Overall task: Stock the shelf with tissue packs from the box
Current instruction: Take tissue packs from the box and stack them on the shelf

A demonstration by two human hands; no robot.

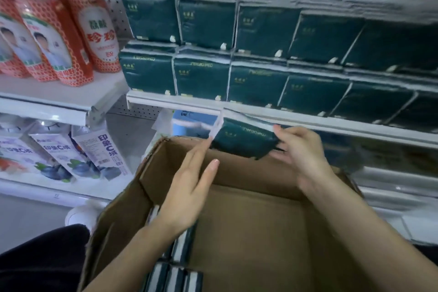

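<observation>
Head view, wide-angle. Motion blur throughout.

- Tissue pack (241,140): dark green, tilted, held in the air over the far wall of the box (248,232), just below the front lip of the shelf (180,103). Its left end is smeared by blur and its lower right corner is hidden behind fingers.
- Right hand (301,151): fingers curled round the pack's right end, thumb on the top edge. It grips the pack.
- Left hand (189,185): fingers straight and together, nothing in it. The tips reach up to the pack's blurred left end, but I cannot tell whether they touch it.
- Box: brown cardboard, flaps up, mostly bare floor showing. Remaining packs (175,275) stand on edge along its left side, partly hidden by the left forearm and cut off at the bottom edge of the frame, so there is no count.
- Shelf: stocked packs (201,78) stand in two tiers along the front. The row blurs heavily towards the right and runs out of frame. Print on the wrappers is not legible.
- Left bay: red-orange bottles (94,30) above, tops cropped. Pale cartons (99,151) below.
- A light blue item (189,123) sits behind the box, mostly hidden and not identifiable.
- Dark clothing (35,256) is at lower left, cropped.
</observation>
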